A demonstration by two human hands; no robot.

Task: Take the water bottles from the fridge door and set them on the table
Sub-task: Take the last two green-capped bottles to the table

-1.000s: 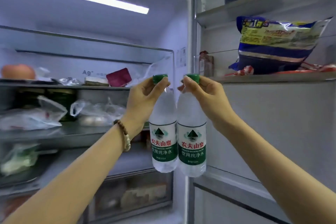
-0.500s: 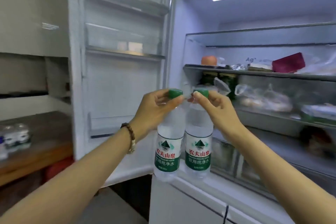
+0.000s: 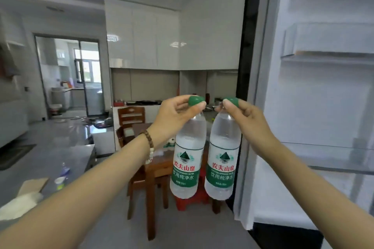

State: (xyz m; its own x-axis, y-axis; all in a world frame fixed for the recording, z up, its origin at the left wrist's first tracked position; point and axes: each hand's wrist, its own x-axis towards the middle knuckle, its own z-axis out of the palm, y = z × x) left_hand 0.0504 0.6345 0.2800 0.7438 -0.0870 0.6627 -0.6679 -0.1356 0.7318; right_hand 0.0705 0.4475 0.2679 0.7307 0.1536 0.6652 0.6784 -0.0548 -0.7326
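Two clear water bottles with green caps and green-white labels hang side by side in front of me. My left hand (image 3: 174, 117) pinches the cap of the left bottle (image 3: 187, 159). My right hand (image 3: 245, 121) pinches the cap of the right bottle (image 3: 222, 163). Both bottles hang upright in the air, a small gap between them. Behind and below them stands a brown wooden table (image 3: 159, 162); part of its top is hidden by the bottles. The open fridge door (image 3: 315, 107) fills the right side, its shelves bare.
A wooden chair (image 3: 131, 119) stands at the table's far side and a red stool (image 3: 192, 200) sits under it. A grey counter (image 3: 50, 159) at the left carries a small bottle, a cup and a bag. White cabinets line the back wall.
My view has swung left, away from the fridge interior toward the room and the table. Both hands still hold the bottles by their caps, now slightly farther apart.
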